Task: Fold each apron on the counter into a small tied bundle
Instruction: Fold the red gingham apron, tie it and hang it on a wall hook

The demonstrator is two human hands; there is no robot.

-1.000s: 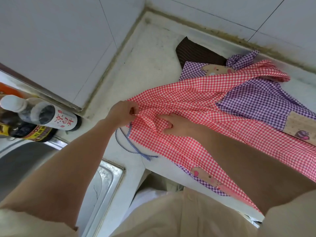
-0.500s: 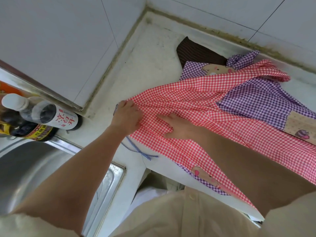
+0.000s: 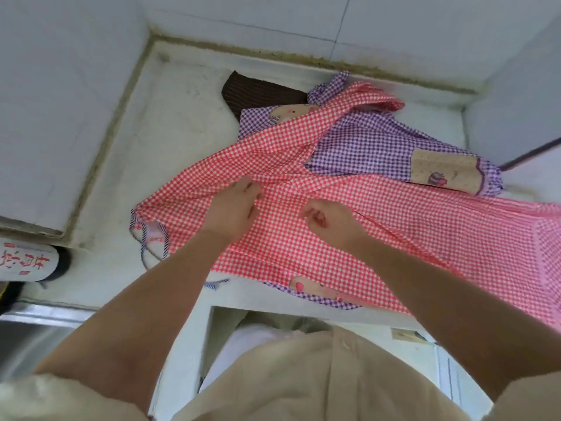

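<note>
Head cam, left to right. The bottle (image 3: pixel 28 262) with a red-character label and the steel sink (image 3: pixel 33 317) sat at the near left, off the work area. The red gingham apron (image 3: pixel 394 229) lay spread on the white counter (image 3: pixel 170 141), its right end running out of frame. Its striped tie cord (image 3: pixel 151 249) was looped loose at the left edge.

The left hand (image 3: pixel 232 208) sat on the apron's middle with its fingers bent down onto the cloth. The tips were hidden, so I could not tell if it was pressing or pinching. The right hand (image 3: pixel 329 221) was just beside it, fingers curled in toward the palm. I could not confirm any cloth between them.

The purple gingham apron (image 3: pixel 364 144) lay partly under the red one at the far right, with a brown striped cloth (image 3: pixel 252 92) beyond it.

My read was an early lengthwise fold with nothing tied yet. To do it well:
- Flatten the diagonal crease between the hands first.
- Pin one side down while the other brings the edge over.
- Lift only the red layer, since the purple one underneath would likely drag along.
- Keep the tie cord outside the fold, because it is needed for the knot.
- Pull the overhanging near edge back onto the counter.
</note>
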